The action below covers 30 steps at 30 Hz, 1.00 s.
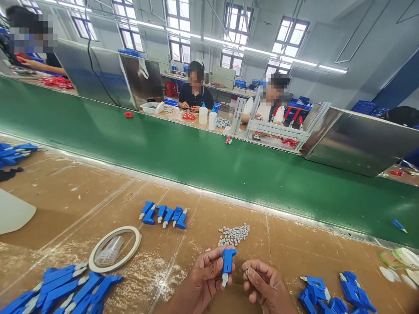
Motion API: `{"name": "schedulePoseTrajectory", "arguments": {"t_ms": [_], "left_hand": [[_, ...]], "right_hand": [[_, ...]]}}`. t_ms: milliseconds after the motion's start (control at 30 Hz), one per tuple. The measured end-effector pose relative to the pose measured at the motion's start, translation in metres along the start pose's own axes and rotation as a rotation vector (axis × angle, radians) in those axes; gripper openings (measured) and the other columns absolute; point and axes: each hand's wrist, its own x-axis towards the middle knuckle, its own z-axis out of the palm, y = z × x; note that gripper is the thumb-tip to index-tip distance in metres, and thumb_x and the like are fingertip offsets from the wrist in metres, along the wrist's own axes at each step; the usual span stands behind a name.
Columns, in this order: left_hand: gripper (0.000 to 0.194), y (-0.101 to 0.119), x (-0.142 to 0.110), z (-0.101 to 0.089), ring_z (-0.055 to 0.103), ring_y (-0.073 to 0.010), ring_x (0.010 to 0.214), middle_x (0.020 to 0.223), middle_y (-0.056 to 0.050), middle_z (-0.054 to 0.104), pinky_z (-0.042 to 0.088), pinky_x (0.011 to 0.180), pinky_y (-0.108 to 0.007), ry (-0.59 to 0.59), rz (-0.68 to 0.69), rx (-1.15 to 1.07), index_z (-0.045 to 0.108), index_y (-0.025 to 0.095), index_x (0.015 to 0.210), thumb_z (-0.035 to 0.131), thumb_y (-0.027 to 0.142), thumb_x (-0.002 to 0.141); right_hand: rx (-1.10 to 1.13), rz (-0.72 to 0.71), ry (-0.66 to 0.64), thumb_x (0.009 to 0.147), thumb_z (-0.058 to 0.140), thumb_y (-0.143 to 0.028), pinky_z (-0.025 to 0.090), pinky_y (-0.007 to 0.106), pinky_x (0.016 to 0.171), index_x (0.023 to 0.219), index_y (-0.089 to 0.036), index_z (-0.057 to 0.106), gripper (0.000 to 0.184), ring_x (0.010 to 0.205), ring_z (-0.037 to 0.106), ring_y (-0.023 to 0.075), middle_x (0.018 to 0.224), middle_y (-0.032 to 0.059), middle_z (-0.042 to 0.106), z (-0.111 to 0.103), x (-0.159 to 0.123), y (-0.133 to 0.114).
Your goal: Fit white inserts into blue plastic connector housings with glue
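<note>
Holding blue part (227, 262), pale tip down, in left hand (207, 277), pinching small piece (246, 271) in right hand (266, 285), facing grey bits (235, 235) at twelve o'clock, row of blue pieces (177, 213) at ten

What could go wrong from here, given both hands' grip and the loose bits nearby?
Drop: the right hand seems to pinch a small grey piece, mostly hidden by fingertips; it could slip out.
Scatter: the loose grey pieces lie uncontained just beyond the left hand, so a knuckle might sweep them.
Knock: the blue plastic part has its pale tip sticking out below the fingers, possibly exposed to bumps.
</note>
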Motion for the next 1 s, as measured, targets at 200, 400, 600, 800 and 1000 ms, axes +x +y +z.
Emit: {"name": "schedulePoseTrajectory", "arguments": {"t_ms": [200,400,600,800,1000], "left_hand": [[0.037,-0.001,0.0,0.002,0.064,-0.0108,0.06,0.073,-0.005,0.067,0.045,0.058,-0.019,0.02,0.014,0.037,0.077,0.014,0.1,0.086,0.03,0.067],[0.043,-0.007,0.0,0.004,0.064,-0.0122,0.061,0.074,-0.005,0.069,0.047,0.063,-0.024,0.039,0.041,0.119,0.077,0.017,0.102,0.087,0.037,0.066],[0.053,-0.014,0.0,0.003,0.063,-0.0139,0.064,0.077,-0.005,0.069,0.048,0.063,-0.026,0.036,0.071,0.205,0.076,0.016,0.106,0.087,0.045,0.063],[0.05,-0.021,0.001,-0.004,0.062,-0.0127,0.067,0.078,-0.005,0.07,0.049,0.061,-0.022,0.01,0.075,0.261,0.076,0.018,0.106,0.087,0.043,0.064],[0.043,-0.018,-0.003,0.002,0.06,-0.0098,0.058,0.073,-0.005,0.068,0.048,0.054,-0.019,0.048,-0.051,0.15,0.076,0.011,0.094,0.088,0.038,0.063]], "right_hand": [[0.007,0.014,0.022,0.058,0.092,-0.048,0.047,0.013,0.049,0.079,-0.014,0.079,0.041,0.058,0.062,0.0082,0.067,0.0018,0.068,-0.001,-0.003,0.001],[-0.02,-0.007,-0.037,0.062,0.09,-0.051,0.046,0.016,0.055,0.081,-0.014,0.077,0.043,0.055,0.061,0.0069,0.066,0.001,0.068,-0.003,-0.006,0.003],[-0.109,-0.078,-0.082,0.071,0.082,-0.055,0.047,0.02,0.058,0.08,-0.015,0.07,0.043,0.056,0.06,0.0092,0.066,0.0008,0.067,-0.006,-0.009,0.007],[-0.202,-0.073,-0.164,0.078,0.074,-0.058,0.049,0.024,0.063,0.082,-0.016,0.066,0.043,0.059,0.06,0.0109,0.067,0.0026,0.069,-0.008,-0.01,0.005],[-0.236,-0.095,-0.059,0.075,0.074,-0.062,0.048,0.025,0.061,0.08,-0.016,0.065,0.047,0.058,0.06,0.013,0.064,0.0027,0.067,-0.002,-0.018,0.005]]}}
